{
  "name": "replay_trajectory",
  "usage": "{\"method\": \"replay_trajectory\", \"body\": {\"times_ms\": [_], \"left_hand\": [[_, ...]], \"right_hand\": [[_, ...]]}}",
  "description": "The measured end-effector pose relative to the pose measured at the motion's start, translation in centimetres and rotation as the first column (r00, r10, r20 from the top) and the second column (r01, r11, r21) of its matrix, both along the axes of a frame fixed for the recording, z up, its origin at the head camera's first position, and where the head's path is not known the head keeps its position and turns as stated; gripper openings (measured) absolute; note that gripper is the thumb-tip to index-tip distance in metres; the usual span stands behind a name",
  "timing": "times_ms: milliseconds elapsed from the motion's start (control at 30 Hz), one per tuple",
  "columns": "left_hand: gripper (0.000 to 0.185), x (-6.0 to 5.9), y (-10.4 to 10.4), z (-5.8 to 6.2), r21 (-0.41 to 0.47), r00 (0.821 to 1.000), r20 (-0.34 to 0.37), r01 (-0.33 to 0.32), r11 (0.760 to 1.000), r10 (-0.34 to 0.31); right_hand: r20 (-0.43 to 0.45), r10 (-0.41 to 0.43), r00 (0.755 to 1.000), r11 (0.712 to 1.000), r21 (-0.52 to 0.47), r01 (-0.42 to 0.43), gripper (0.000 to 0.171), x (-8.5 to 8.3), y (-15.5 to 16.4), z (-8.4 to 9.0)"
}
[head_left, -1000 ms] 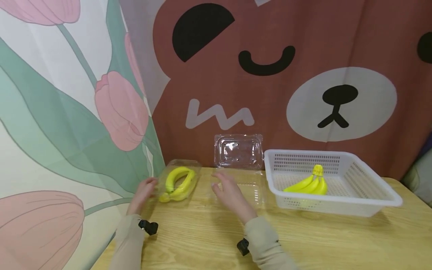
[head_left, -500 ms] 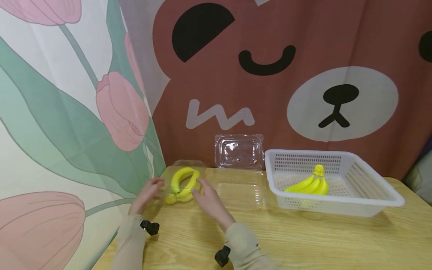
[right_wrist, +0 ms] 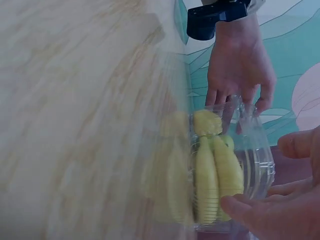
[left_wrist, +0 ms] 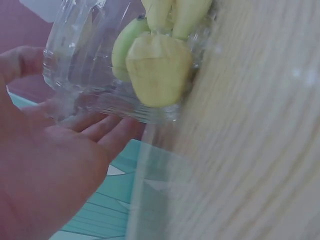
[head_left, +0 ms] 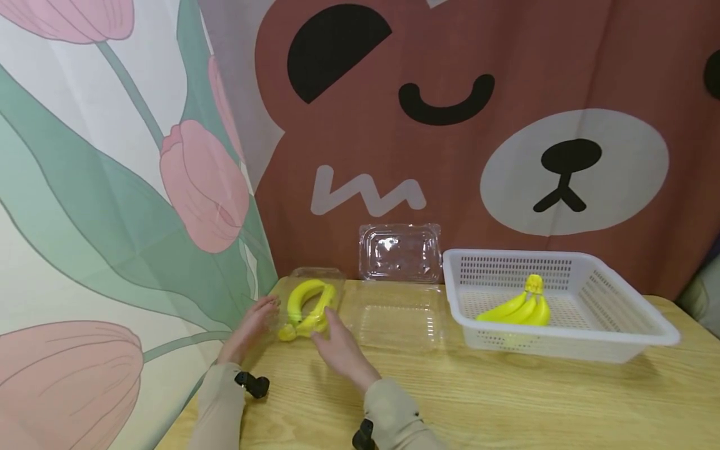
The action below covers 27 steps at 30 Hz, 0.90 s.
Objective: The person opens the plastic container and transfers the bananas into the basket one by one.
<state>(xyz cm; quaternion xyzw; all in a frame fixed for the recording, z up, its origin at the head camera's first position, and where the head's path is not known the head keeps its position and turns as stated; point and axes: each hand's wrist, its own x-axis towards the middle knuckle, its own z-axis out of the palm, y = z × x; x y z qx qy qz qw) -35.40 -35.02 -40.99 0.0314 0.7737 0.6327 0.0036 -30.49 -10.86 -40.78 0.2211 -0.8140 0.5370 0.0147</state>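
Note:
A lidded clear plastic box (head_left: 316, 273) with a bunch of yellow bananas (head_left: 306, 292) inside sits at the table's left end. My left hand (head_left: 254, 328) is at its left side; in the left wrist view the fingers (left_wrist: 112, 131) lie fairly straight along the wall of the box (left_wrist: 75, 102). On the opposite side is my right hand (head_left: 341, 349), thumb apart from the fingers. In the right wrist view its fingertips (right_wrist: 235, 205) are against or very near the box wall. Both hands flank the box without curling round it.
An unfilled clear clamshell box (head_left: 394, 319) stands to the right, its lid (head_left: 399, 253) raised against the brown curtain (head_left: 315, 237). Beyond it, a white slotted basket (head_left: 562, 340) holds another banana bunch (head_left: 525, 306). The floral curtain (head_left: 185, 275) borders the table's left side.
My right hand has moved left from over the unfilled clamshell to the banana box. The banana box has shifted slightly right, and my left hand has come in against it.

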Motion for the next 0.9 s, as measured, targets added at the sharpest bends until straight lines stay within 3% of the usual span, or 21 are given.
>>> {"method": "replay_trajectory", "body": {"times_ms": [100, 267, 500, 733, 900], "left_hand": [[0.058, -0.1, 0.0, -0.4, 0.12, 0.999, 0.015, 0.043, 0.992, -0.045], [0.061, -0.2, -0.2, -0.9, 0.156, 0.999, 0.004, 0.05, 0.987, -0.051], [0.059, 0.0, -0.5, -0.8, 0.148, 0.999, -0.006, 0.039, 0.988, -0.039], [0.054, 0.1, -0.2, 0.3, 0.131, 0.996, -0.082, 0.056, 0.99, -0.045], [0.053, 0.4, -0.1, 1.3, 0.084, 0.992, -0.125, 0.033, 0.996, -0.022]], "right_hand": [[0.012, 0.012, 1.0, 1.0, -0.001, -0.012, 0.068, -0.1, 0.0, -0.2], [0.037, 0.04, 0.999, 0.999, -0.006, -0.04, 0.07, -0.2, 0.1, -0.3], [0.071, 0.071, 0.995, 0.997, -0.042, -0.068, 0.069, -0.1, 0.2, -0.2], [-0.033, 0.051, 0.998, 0.995, -0.08, -0.054, 0.065, -0.4, 0.1, 0.0], [-0.075, 0.032, 0.997, 0.99, -0.136, -0.043, 0.062, -0.3, 0.1, 0.7]]}}
